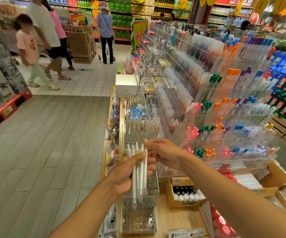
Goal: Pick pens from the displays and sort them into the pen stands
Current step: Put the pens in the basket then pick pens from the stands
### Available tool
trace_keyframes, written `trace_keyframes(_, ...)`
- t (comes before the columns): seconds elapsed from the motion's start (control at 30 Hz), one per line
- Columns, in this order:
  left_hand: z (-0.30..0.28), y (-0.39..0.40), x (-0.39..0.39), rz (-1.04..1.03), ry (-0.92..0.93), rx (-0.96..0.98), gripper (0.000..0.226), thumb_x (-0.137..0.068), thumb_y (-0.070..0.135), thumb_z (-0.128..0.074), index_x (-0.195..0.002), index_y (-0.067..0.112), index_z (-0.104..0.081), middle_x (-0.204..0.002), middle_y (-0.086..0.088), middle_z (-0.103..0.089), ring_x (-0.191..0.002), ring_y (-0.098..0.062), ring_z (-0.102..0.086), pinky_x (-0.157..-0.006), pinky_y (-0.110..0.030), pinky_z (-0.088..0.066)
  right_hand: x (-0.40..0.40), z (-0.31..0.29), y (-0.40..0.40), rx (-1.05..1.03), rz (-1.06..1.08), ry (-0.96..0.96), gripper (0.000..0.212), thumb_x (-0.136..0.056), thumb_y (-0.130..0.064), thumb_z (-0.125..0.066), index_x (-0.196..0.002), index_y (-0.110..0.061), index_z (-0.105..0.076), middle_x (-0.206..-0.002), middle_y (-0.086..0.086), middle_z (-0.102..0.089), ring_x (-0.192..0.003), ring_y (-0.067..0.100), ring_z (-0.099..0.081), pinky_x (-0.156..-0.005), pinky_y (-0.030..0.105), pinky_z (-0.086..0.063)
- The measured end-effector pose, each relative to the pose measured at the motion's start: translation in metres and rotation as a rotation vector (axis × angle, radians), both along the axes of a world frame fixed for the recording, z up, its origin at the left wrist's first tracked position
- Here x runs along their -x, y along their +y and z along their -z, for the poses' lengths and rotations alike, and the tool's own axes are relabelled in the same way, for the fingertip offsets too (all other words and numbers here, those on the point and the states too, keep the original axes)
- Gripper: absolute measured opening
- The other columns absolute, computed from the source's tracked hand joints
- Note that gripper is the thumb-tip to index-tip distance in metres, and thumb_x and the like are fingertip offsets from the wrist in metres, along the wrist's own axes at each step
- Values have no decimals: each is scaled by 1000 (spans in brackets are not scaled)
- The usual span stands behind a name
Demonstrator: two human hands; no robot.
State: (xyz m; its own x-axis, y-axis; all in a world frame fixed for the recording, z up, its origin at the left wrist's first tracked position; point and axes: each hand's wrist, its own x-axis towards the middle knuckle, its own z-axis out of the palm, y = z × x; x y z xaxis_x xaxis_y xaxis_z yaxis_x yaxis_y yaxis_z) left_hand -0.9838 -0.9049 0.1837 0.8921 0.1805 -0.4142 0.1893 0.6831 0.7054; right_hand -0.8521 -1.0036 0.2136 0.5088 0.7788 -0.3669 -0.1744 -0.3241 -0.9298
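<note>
While the left hand [130,172] grips a bundle of clear pens [139,174] above the stand [138,219] at the counter's front edge, the right hand [163,155] pinches their caps, and being light, stiff and slick, they want mid-barrel holds.

Pens [139,176] held in left hand [126,174], above pen stand [138,219] at display counter [178,219] front edge; right hand [164,155] just right of pens; cardboard box [183,193] right of stand; tiered pen racks [224,117] behind; white box [126,85] farther back along left edge.
</note>
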Motion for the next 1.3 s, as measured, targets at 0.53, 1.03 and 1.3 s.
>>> trace_keyframes(0.53,2,9,1,-138,154,83,17,-94,10,-61,-99,-6,-64,-75,-20,-68,-63,-27,-70,-54,-34,-61,-34,-39,9,-205,211,-382,7,-97,-13,-54,-96,-6,-57,-84,9,-66,-64,13,-63,-60,24,-53)
trace_keyframes(1.03,5,16,-1,-111,189,8,18,-91,16,-66,-88,-2,-67,-75,-16,-68,-61,-22,-66,-60,-33,-59,-53,-47,31,-89,74,-1064,10,-98,-17,-54,-92,-15,-46,-73,4,-62,-70,26,-62,-68,47,-53)
trace_keyframes(1.3,4,21,-1,-94,206,53,20,-96,13,-59,-90,-5,-66,-73,-18,-67,-59,-23,-66,-55,-32,-60,-59,-48,40,-2,2,-1106,10,-97,-18,-56,-96,-10,-50,-75,1,-56,-67,18,-52,-63,37,-45)
